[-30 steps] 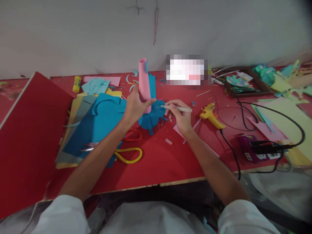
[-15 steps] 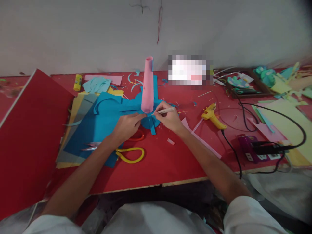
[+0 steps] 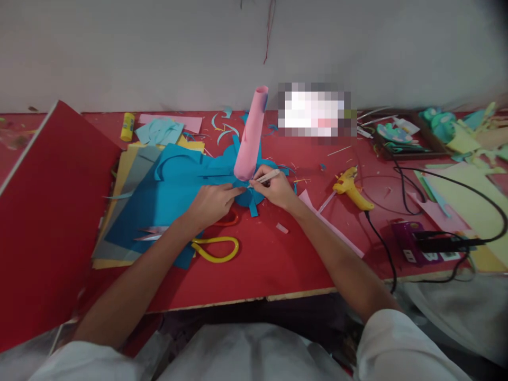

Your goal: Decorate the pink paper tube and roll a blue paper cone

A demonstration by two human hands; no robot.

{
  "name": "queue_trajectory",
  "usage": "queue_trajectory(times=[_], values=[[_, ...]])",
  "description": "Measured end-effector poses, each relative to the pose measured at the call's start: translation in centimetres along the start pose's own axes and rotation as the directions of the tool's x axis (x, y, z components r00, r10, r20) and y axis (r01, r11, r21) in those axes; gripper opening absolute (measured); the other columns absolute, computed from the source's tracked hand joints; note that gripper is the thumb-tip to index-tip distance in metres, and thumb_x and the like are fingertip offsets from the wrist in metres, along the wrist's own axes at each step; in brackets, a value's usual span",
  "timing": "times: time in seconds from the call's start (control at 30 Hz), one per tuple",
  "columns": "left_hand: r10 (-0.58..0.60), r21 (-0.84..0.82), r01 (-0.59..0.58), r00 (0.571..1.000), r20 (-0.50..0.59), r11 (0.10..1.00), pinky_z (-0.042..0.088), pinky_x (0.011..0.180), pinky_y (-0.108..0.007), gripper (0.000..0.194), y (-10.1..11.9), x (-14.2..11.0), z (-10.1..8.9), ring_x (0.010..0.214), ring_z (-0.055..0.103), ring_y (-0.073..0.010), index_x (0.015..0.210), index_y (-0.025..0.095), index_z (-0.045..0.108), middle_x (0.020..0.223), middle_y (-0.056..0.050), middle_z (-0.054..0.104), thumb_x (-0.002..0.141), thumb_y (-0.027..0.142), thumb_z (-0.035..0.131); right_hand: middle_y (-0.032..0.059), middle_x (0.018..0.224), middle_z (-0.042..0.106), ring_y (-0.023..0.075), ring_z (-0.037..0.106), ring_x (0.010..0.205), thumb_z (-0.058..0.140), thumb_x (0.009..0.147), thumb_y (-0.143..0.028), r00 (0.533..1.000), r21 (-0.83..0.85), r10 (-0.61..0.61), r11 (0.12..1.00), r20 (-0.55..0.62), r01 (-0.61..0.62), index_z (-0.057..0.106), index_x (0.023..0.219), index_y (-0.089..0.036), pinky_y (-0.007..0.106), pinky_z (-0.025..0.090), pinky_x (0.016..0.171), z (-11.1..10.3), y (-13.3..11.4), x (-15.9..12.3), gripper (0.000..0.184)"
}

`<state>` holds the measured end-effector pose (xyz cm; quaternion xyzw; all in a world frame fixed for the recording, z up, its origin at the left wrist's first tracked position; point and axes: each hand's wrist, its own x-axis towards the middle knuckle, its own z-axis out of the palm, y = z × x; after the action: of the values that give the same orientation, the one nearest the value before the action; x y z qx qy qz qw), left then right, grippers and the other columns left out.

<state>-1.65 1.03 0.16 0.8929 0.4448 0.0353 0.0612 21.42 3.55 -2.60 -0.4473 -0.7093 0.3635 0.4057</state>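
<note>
A pink paper tube (image 3: 251, 135) stands tilted to the right on a blue paper cutout (image 3: 246, 200) with strips sticking out around it. My right hand (image 3: 277, 189) pinches a slim white pen (image 3: 270, 175), its tip down at the blue paper by the tube's base. Across from it, my left hand (image 3: 212, 203) is stretched out with its fingertips resting on the blue paper. Scissors (image 3: 216, 250) with yellow and red handles lie partly under my left wrist. More blue paper sheets (image 3: 146, 196) are stacked to the left.
A yellow glue gun (image 3: 353, 190) and a purple power box (image 3: 415, 241) with black cables lie right. Behind are a tray (image 3: 416, 156) of supplies and a glue stick (image 3: 127, 127). A red board (image 3: 51, 227) leans at the left. Paper scraps surround the work.
The pink tube now leans further right at the top. My hands stay at its base, the pen tipped slightly steeper. The whole view has shifted a little.
</note>
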Motion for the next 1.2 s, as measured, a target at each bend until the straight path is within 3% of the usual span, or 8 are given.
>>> queue_trajectory(times=[0.27,0.77,1.07,1.2], values=[[0.0,-0.07,-0.002,1.0,-0.028,0.998,0.042,0.063,-0.029,0.046,-0.08,0.09,-0.06,0.088,0.072,-0.0219,0.135,0.029,0.074,0.103,-0.008,0.079,0.103,0.021,0.042,-0.0035,0.063,0.057,0.0145,0.048,0.058,0.067,0.091,-0.047,1.0,-0.034,-0.004,0.999,-0.012,0.003,0.055,0.079,-0.025,0.031,0.037,0.058,-0.08,0.05,0.18,0.027],[0.0,-0.103,-0.006,0.999,-0.053,0.995,0.047,0.068,-0.031,0.048,-0.53,0.26,0.49,0.093,0.074,-0.023,0.134,0.031,0.076,0.106,-0.006,0.081,0.101,0.02,0.043,-0.0028,0.067,0.061,0.0146,0.053,0.06,0.068,0.091,-0.046,0.998,-0.009,0.002,1.0,0.067,-0.001,0.058,0.08,-0.024,0.03,0.038,0.058,0.08,0.14,0.06,0.027],[-0.012,-0.14,0.003,0.998,-0.058,0.99,0.051,0.07,-0.032,0.046,-0.47,0.22,0.42,0.096,0.075,-0.0245,0.132,0.031,0.077,0.11,-0.007,0.081,0.101,0.018,0.045,-0.0024,0.065,0.06,0.0144,0.053,0.058,0.065,0.087,-0.032,0.999,-0.119,0.008,0.993,0.041,-0.003,0.054,0.076,-0.024,0.03,0.038,0.058,-0.27,-0.25,0.09,0.018],[-0.013,-0.112,0.006,0.998,-0.061,0.994,0.049,0.069,-0.032,0.046,-0.58,0.2,0.56,0.098,0.075,-0.0253,0.134,0.033,0.076,0.112,-0.005,0.081,0.102,0.02,0.045,-0.0018,0.066,0.061,0.0151,0.056,0.06,0.065,0.09,-0.041,1.0,-0.095,-0.003,0.995,0.026,0.005,0.055,0.078,-0.023,0.03,0.038,0.059,-0.32,-0.27,0.14,0.024]])
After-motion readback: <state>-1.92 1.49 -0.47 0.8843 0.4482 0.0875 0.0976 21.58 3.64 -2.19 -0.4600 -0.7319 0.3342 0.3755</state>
